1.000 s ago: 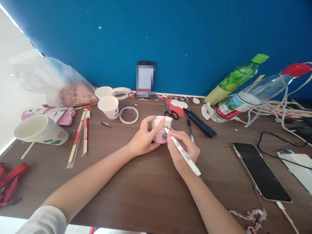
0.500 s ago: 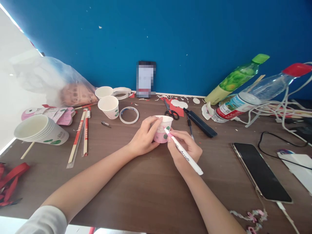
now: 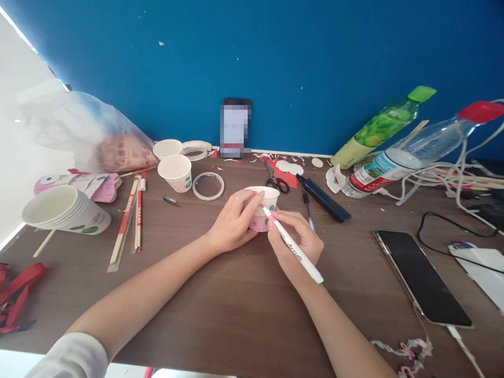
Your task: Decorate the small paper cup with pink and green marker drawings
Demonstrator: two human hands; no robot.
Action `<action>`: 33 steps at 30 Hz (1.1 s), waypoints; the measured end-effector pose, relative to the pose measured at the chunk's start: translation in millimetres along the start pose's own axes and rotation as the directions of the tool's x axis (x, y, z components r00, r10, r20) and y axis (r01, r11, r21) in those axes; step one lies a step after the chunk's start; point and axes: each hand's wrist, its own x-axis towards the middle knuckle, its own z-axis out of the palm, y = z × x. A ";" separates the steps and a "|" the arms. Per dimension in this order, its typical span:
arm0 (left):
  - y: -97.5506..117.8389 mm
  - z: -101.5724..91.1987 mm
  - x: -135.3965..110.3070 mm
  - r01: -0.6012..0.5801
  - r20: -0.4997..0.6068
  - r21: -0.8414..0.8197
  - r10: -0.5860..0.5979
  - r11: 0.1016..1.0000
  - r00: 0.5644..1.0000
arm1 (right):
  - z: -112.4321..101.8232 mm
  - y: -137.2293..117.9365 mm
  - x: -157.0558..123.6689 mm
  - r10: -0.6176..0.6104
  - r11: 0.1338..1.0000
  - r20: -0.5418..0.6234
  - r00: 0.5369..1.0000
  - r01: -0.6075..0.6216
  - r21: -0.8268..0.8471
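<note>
A paper cup (image 3: pixel 258 222) stands upright at the middle of the table, its lower part coloured pink and its upper part white with green marks. My left hand (image 3: pixel 236 218) is wrapped round the cup's left side, thumb low and fingers near the rim. Between the fingers of my right hand (image 3: pixel 297 239) is a white acrylic marker (image 3: pixel 298 252), tilted up to the left. Its pink tip meets the cup's front wall at about mid height. Part of the cup is hidden behind my fingers.
Scissors (image 3: pixel 277 179), a black box cutter (image 3: pixel 325 199) and a tape roll (image 3: pixel 208 197) lie beyond my hands. Paper cups (image 3: pixel 176 170) and wrapped chopsticks (image 3: pixel 125 223) are left. Bottles (image 3: pixel 378 128), cables and a phone (image 3: pixel 423 278) are right. Another phone (image 3: pixel 235 128) leans on the blue wall.
My right hand and the marker have shifted slightly left, and the tip with them along the cup. My left hand keeps its hold, and the cup stays in place.
</note>
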 end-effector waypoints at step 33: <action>0.5 0.2 -0.1 0.015 -0.003 0.010 -0.015 1.000 1.000 | 0.8 6.0 -3.2 0.041 0.998 -0.045 0.998 -0.039 0.048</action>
